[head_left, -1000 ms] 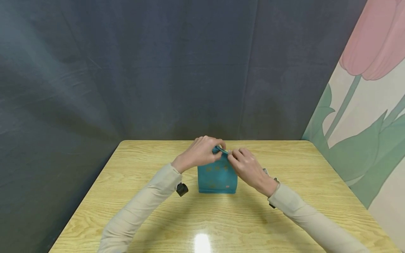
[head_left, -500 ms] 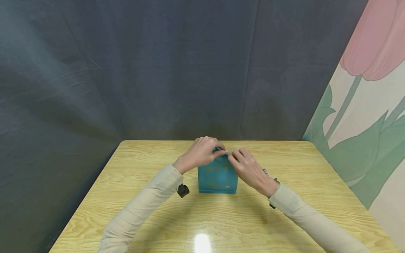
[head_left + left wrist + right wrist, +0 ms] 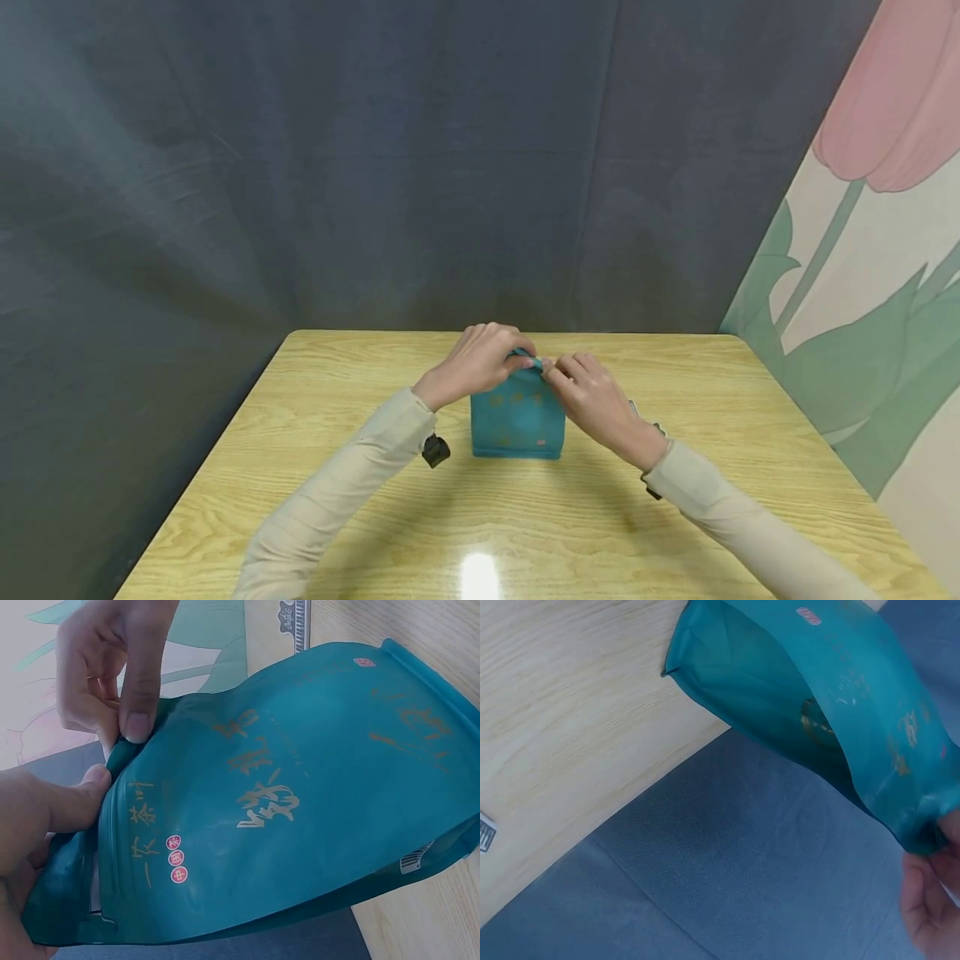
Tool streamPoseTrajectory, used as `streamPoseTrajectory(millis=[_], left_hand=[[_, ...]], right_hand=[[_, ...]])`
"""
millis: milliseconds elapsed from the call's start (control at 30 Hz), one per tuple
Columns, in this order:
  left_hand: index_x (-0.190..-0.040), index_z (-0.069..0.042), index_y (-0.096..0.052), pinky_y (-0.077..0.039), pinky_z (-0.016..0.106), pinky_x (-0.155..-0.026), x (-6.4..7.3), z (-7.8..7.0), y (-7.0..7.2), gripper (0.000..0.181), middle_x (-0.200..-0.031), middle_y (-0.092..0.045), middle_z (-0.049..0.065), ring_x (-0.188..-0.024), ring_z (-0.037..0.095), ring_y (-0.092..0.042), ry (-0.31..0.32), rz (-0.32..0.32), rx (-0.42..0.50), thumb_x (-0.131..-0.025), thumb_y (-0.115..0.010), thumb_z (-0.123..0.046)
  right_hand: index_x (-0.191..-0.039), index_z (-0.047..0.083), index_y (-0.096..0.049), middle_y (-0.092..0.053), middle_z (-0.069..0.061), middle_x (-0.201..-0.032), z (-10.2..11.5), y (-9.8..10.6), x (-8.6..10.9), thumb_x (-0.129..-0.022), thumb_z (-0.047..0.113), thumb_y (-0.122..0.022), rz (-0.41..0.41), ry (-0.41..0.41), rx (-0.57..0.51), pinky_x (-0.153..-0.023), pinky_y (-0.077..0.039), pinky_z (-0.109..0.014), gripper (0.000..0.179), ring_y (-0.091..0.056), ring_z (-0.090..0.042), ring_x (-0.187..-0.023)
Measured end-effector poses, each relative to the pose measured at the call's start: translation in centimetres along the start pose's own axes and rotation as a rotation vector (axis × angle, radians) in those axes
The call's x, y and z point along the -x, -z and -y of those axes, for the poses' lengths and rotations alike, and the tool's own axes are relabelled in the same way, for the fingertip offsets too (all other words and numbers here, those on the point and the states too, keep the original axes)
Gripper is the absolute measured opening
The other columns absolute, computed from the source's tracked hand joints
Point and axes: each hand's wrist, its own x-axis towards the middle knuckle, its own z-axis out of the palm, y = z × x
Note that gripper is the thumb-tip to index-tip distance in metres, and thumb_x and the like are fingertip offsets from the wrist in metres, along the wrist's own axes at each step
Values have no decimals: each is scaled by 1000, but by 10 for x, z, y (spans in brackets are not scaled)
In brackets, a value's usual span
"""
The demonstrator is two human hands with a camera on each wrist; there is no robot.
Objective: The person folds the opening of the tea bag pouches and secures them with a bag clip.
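A teal tea pouch (image 3: 517, 421) with gold lettering stands on the table, bottom edge down. Its top edge is pinched by both hands. My left hand (image 3: 480, 360) grips the top at the left, thumb on the near side. At the right end of the same edge, my right hand (image 3: 592, 400) pinches the pouch between thumb and fingers. In the left wrist view a zip-like ridge runs along the mouth of the pouch (image 3: 217, 817), and the top strip looks bent near the left thumb. The right wrist view shows the side gusset of the pouch (image 3: 757, 682).
A wood-grain table (image 3: 360, 517) lies under the pouch. Behind my right wrist sits a small grey-and-white ruler-like item (image 3: 295, 622), mostly hidden in the head view. A dark curtain (image 3: 450, 167) hangs at the back, and a tulip-patterned wall (image 3: 847, 333) stands at the right.
The left thumb has shifted right along the pouch's top edge, which now looks more folded over. The right hand has moved very slightly; the pouch stays in place.
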Motion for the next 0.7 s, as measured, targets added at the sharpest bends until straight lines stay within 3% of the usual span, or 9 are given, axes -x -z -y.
streamPoseTrajectory(millis=[133,267,333,433,567,633,700], left_hand=[[-103,-14,-77,-42,19,-51,1,1,0,14,-92,-71,-1,-63,6,-58,-2,0,5,-95,-70,-21],[-103,-14,-77,-43,19,-51,1,2,1,13,-92,-71,0,-63,6,-58,-3,3,11,-95,-70,-20],[-103,-14,-77,-43,19,-52,1,2,1,14,-93,-72,0,-63,6,-59,-4,6,15,-95,-69,-20],[-104,-14,-77,-44,18,-53,1,2,1,14,-94,-72,-1,-66,7,-60,-8,9,15,-95,-69,-20],[-105,-13,-77,-45,18,-55,2,3,1,14,-95,-72,-1,-69,8,-63,-17,8,15,-95,-69,-20],[-105,-13,-77,-45,18,-56,1,2,1,14,-96,-72,0,-69,8,-63,-21,9,18,-95,-69,-19],[-105,-13,-77,-45,18,-55,0,1,0,14,-96,-72,0,-69,8,-63,-24,13,21,-95,-69,-19]], right_hand=[[-105,-1,-67,-57,-9,-86,-4,4,1,-96,5,-65,42,-42,-139,-61,-45,-35,12,-52,-22,-71],[-96,1,-67,-59,-7,-86,-5,4,4,-71,-10,-81,51,-61,-212,-58,-49,-33,31,-56,-19,-70],[-91,1,-64,-59,-7,-83,-4,3,4,-75,-10,-77,44,-59,-207,-56,-49,-32,23,-56,-18,-67],[-89,-1,-61,-58,-9,-81,-3,1,3,-94,-1,-61,38,-49,-167,-53,-49,-31,4,-55,-19,-63],[-91,-3,-60,-56,-10,-80,-2,0,2,-106,13,-36,38,-30,-109,-53,-49,-31,32,-54,-21,-62],[-89,-2,-60,-55,-9,-79,-3,1,3,-104,8,-48,34,-33,-138,-52,-49,-30,22,-53,-20,-61],[-88,-2,-61,-56,-9,-79,-5,3,3,-95,-3,-63,30,-44,-193,-52,-48,-29,7,-54,-18,-61]])
